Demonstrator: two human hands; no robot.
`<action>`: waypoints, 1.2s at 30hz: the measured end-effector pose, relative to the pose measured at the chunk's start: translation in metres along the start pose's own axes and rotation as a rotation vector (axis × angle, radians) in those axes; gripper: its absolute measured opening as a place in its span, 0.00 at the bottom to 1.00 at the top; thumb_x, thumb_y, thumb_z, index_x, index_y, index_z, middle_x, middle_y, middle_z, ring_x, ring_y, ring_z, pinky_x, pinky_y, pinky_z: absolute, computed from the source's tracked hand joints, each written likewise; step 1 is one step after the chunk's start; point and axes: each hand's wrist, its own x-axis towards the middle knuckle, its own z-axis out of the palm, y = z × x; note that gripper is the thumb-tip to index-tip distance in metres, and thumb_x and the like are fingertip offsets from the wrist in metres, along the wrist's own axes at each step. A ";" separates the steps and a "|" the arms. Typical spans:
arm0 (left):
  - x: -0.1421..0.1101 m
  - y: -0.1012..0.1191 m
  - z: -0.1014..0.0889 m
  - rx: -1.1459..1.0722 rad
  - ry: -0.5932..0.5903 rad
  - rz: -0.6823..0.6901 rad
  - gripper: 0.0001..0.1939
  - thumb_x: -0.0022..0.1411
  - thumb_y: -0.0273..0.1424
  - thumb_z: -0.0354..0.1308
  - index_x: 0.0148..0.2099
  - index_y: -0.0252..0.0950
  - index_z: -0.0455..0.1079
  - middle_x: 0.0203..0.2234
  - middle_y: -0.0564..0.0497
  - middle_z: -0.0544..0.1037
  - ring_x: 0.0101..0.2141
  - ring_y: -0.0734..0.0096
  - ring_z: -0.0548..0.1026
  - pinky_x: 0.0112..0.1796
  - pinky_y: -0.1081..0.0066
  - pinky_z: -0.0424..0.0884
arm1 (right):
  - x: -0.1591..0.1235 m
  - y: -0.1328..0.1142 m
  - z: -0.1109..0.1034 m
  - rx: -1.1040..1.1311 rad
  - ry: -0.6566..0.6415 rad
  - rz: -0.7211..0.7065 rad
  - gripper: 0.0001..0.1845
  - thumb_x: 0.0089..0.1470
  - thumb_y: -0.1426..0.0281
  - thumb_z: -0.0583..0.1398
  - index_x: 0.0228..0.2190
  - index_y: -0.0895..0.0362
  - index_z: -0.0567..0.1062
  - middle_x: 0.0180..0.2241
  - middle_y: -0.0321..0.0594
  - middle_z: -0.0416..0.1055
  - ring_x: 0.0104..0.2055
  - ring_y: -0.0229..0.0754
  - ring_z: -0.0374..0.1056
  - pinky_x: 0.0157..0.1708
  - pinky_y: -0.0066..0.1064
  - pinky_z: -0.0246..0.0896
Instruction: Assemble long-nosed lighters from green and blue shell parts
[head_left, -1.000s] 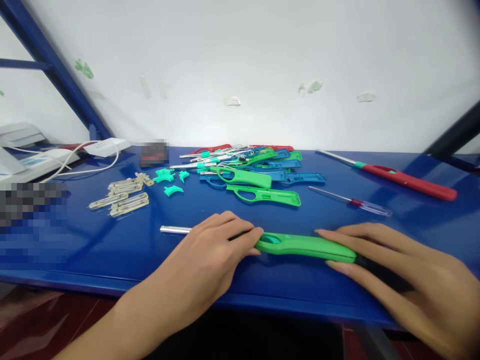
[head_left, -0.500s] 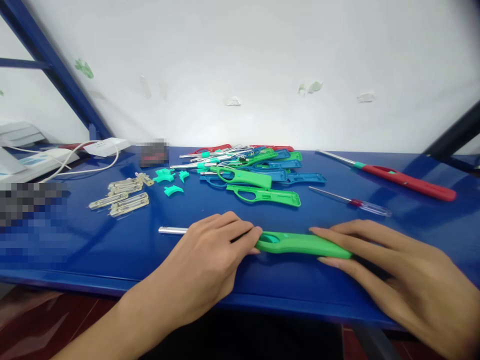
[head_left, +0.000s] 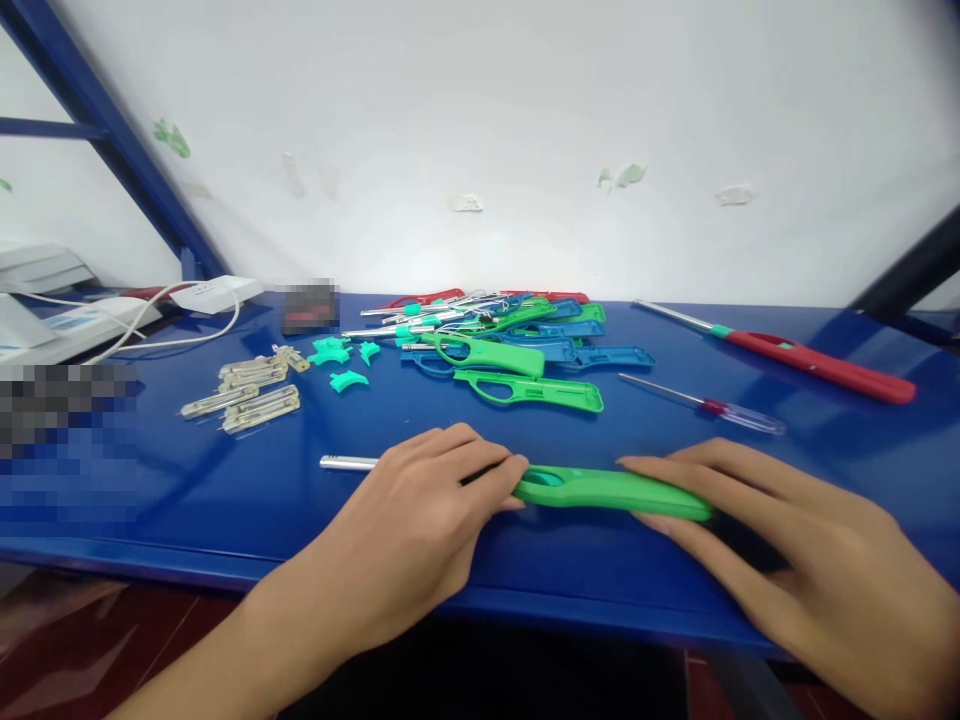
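The green lighter (head_left: 615, 491) was gripped by the left hand's (head_left: 431, 495) fingers and pinched between the right hand's (head_left: 817, 540) fingers.

bright light left soft shadows and faint sheen on my table (head_left: 555, 570); my right hand (head_left: 840, 550) looked slightly blurred, the edges stretched.

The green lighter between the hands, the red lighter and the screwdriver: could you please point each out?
Green lighter (head_left: 615, 490): head view, on its handle.
Red lighter (head_left: 832, 370): head view, on its handle.
Screwdriver (head_left: 746, 416): head view, on its clear handle.
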 end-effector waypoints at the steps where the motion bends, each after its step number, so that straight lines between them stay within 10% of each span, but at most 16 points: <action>1: 0.000 0.000 0.000 -0.002 0.000 0.000 0.13 0.82 0.20 0.56 0.56 0.28 0.83 0.45 0.42 0.90 0.41 0.53 0.86 0.44 0.54 0.87 | 0.000 0.000 0.000 -0.001 0.002 -0.008 0.17 0.77 0.56 0.62 0.61 0.38 0.85 0.52 0.35 0.89 0.45 0.51 0.88 0.41 0.39 0.83; 36: -0.005 -0.002 0.003 -0.046 0.011 -0.054 0.17 0.82 0.19 0.54 0.64 0.30 0.80 0.49 0.41 0.84 0.44 0.58 0.84 0.42 0.63 0.85 | 0.002 -0.003 -0.004 0.041 -0.008 -0.084 0.16 0.78 0.60 0.62 0.61 0.38 0.84 0.48 0.29 0.89 0.44 0.46 0.86 0.43 0.35 0.82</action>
